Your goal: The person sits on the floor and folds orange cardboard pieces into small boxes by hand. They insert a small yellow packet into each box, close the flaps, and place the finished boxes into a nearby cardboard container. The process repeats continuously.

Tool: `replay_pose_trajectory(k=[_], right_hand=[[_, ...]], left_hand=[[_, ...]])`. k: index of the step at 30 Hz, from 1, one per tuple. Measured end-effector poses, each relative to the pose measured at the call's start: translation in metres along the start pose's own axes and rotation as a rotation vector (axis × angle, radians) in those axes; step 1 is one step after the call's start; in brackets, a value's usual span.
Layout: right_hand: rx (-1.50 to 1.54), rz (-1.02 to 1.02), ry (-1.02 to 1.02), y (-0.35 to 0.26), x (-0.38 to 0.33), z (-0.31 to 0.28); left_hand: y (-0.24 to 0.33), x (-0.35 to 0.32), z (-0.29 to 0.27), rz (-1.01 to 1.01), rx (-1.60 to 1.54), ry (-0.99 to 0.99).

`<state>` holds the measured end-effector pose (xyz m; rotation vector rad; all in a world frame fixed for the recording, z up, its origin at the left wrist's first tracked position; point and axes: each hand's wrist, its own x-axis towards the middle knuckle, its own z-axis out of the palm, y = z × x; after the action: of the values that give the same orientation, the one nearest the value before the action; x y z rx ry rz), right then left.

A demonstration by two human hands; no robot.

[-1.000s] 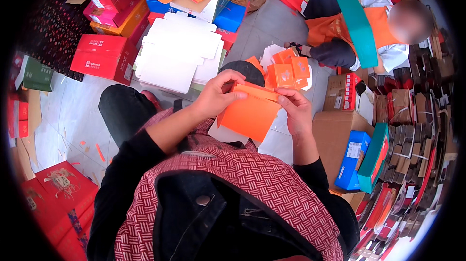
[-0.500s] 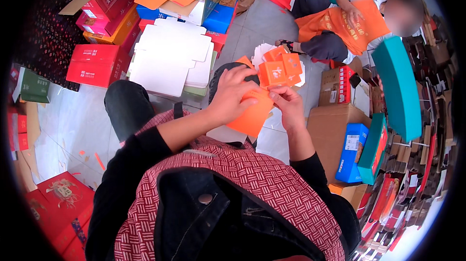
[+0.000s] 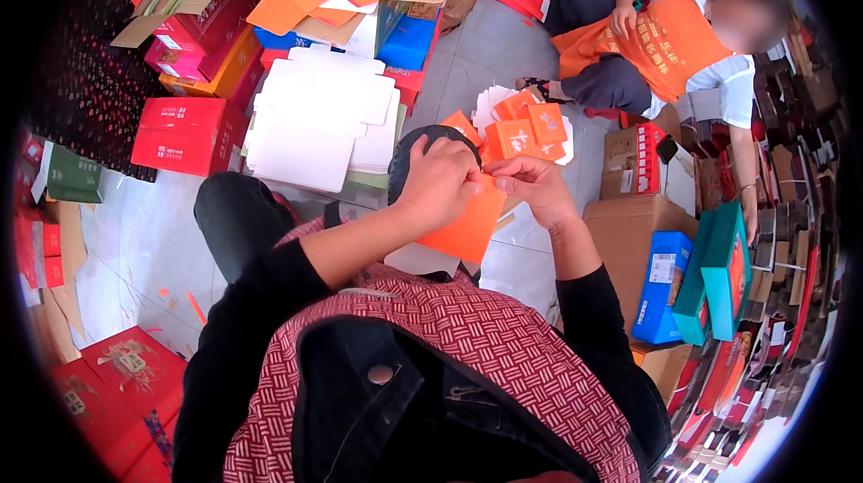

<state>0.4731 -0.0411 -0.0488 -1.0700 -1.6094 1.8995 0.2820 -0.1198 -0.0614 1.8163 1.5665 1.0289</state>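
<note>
Over my lap, both hands work on a piece of folded orange cardboard. My left hand is closed with its fingertips pinched on the cardboard's upper edge. My right hand pinches the upper right corner between thumb and fingers. The cardboard's lower part hangs flat toward my apron. Just beyond my hands, several small orange boxes lie on white cut cardboard on the floor. A stack of white cardboard blanks lies to the left of my knee.
A co-worker in an orange apron sits at the far right, one arm reaching down toward teal boxes. A brown carton and a blue box stand right. Red boxes stand left; flattened cardboard bundles line the right side.
My left fingers have curled in from a more spread pose and now pinch the cardboard. The co-worker's teal box has come down beside the other teal box. The view has shifted slightly.
</note>
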Motion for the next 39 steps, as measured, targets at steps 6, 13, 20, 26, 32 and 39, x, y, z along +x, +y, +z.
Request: replay_pose_trajectory(k=[6, 13, 20, 26, 32, 39], right_hand=[[0.006, -0.141, -0.007, 0.014, -0.017, 0.012], [0.11, -0.25, 0.219, 0.037, -0.023, 0.034], [0.063, -0.359, 0.455, 0.059, -0.024, 0.06], [-0.056, -0.373, 0.506, 0.059, -0.018, 0.07], [-0.066, -0.457, 0.228, 0.023, 0.024, 0.066], [-0.312, -0.573, -0.315, -0.052, 0.109, 0.157]], left_hand=[[-0.005, -0.002, 0.001, 0.016, -0.027, 0.073], [-0.033, -0.003, -0.011, 0.015, -0.473, 0.054], [-0.053, -0.025, -0.012, -0.264, -1.025, -0.077], [-0.062, -0.036, 0.0, -0.208, -0.981, 0.04], [-0.062, -0.015, -0.062, -0.209, -0.73, -0.122], [-0.074, -0.035, -0.174, -0.311, -0.036, -0.23]])
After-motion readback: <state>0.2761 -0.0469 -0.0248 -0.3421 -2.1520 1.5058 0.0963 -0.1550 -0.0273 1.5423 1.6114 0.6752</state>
